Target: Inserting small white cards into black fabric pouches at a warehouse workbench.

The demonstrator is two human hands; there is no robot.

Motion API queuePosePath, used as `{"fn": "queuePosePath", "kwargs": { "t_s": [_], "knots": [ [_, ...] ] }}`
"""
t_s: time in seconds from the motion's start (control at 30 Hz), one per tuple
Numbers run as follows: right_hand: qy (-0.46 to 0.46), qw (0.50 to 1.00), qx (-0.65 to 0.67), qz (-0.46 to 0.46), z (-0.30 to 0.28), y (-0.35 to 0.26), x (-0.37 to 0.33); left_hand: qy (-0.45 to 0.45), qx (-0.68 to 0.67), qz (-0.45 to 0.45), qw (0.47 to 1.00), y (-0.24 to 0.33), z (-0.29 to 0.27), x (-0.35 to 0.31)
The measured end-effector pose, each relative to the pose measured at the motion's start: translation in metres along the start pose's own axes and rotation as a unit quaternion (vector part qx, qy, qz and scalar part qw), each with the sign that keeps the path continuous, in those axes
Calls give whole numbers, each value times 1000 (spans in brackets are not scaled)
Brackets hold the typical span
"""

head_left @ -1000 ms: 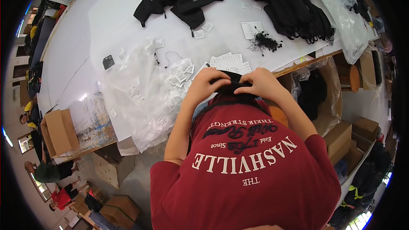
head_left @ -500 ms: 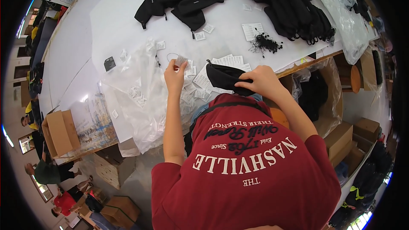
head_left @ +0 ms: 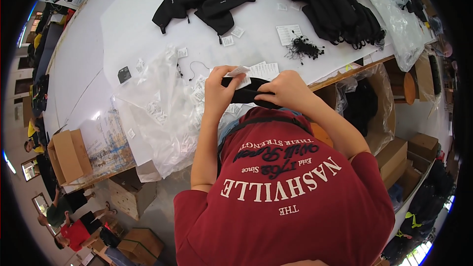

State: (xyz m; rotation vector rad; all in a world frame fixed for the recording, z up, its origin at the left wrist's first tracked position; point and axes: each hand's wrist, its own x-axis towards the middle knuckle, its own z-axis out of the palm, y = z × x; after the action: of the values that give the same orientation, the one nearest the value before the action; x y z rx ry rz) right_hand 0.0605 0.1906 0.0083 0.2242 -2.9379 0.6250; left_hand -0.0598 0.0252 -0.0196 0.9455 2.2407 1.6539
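Note:
Close in front of my body, my right hand is closed on the near right part of a small black fabric pouch. My left hand pinches white printed tags between thumb and fingers, held over the pouch's left end. How many tags there are I cannot tell. A thin dark cord curves up on the table beyond my left hand. Beneath and around the pouch lie loose white tags. Part of the pouch is hidden behind my fingers.
Black pouches and a larger black pile occupy the far side of the white table. A tangle of black cords lies before the pile. Crumpled clear plastic covers the left; a cardboard box stands at the left edge.
My left hand has moved right with the white tags, from above the table to the pouch. The cord now lies on the table. My right hand has brought the pouch slightly left.

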Motion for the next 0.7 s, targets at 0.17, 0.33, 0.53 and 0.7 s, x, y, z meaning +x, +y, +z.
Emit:
{"fn": "queuePosePath", "kwargs": {
  "t_s": [0.17,0.33,0.53,0.7],
  "knots": [
    [1,1000,4,17,2,-1,2,-71,35,4,997,3,-5,-3],
    [-3,1000,-6,22,4,2,0,-129,1,-64,990,12,-14,-4],
    [7,1000,-4,28,6,3,0,-134,-50,-41,989,11,-13,-8],
    [21,999,-15,19,5,2,1,-154,-107,-77,979,17,-8,-10]
  ]
}}
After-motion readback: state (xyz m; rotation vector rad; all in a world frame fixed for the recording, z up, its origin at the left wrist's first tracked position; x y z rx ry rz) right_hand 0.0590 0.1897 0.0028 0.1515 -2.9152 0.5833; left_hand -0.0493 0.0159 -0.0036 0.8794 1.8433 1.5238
